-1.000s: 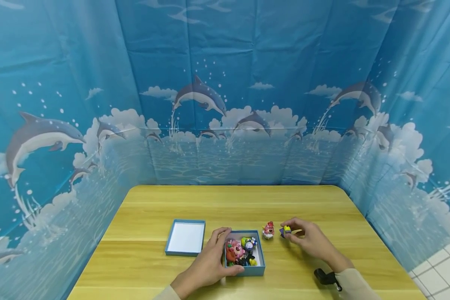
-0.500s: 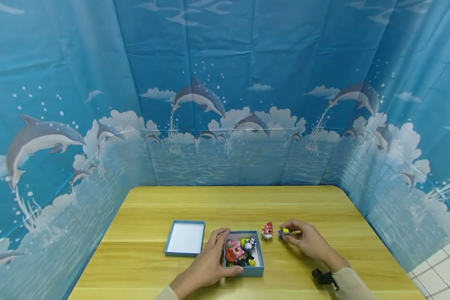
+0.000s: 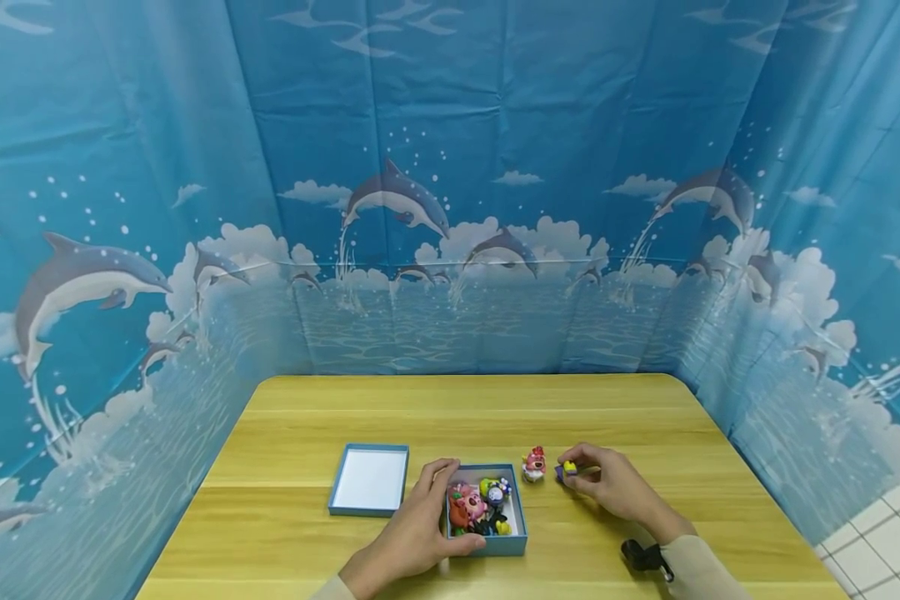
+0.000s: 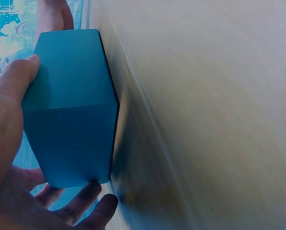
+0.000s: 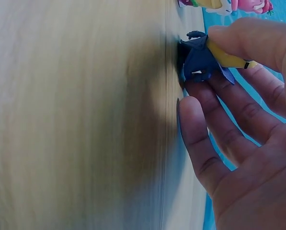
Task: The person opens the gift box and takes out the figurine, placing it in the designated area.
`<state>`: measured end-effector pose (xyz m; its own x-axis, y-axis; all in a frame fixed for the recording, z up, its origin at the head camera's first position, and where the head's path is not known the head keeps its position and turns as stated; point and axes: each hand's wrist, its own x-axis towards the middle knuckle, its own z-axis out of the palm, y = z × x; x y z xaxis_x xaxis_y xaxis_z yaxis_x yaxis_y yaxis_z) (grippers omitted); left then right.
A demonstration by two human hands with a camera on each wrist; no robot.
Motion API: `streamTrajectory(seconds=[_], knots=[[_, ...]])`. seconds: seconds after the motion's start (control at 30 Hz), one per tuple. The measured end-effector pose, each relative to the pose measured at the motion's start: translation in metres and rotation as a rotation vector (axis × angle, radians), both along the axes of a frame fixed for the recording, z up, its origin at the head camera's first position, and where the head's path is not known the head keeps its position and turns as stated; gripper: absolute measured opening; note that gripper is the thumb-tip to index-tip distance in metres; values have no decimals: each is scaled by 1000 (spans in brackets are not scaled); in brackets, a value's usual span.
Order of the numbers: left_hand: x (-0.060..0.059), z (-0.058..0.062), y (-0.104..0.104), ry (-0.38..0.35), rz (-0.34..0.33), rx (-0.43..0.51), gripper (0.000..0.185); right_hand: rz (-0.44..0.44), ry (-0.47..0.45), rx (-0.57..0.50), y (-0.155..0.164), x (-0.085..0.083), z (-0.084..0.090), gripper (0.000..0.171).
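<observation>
While the left hand (image 3: 408,537) holds the blue box (image 3: 487,542) at its left side, with the thumb on the near wall and the fingers curled round the far corner, the right hand (image 3: 615,487) is busy a little to the right. Its thumb and fingers pinch a small yellow and dark blue figure (image 3: 567,470), which touches the wooden table (image 3: 645,417); in the right wrist view the figure's blue part (image 5: 200,60) sits against the wood and the fingers (image 5: 229,96) are closed around it. The box stands on the table near the front edge and is filled with small colourful toys (image 3: 482,504). Between the box and the pinched figure, just beside both, a pink and white figure (image 3: 534,464) stands upright on the table. To the left of the box, near the left hand, lies the box lid (image 3: 370,479), with its white inside facing up. Behind the table hangs a blue curtain with dolphins (image 3: 420,208).
</observation>
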<state>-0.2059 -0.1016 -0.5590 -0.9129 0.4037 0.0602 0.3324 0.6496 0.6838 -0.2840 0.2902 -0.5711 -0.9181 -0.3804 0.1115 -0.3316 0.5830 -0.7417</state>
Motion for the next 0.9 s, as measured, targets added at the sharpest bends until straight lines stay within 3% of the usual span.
streamTrajectory(seconds=[0.9], knots=[[-1,-1,0,14,3,-19,122,35,11,8,-2,-2,-1,30]])
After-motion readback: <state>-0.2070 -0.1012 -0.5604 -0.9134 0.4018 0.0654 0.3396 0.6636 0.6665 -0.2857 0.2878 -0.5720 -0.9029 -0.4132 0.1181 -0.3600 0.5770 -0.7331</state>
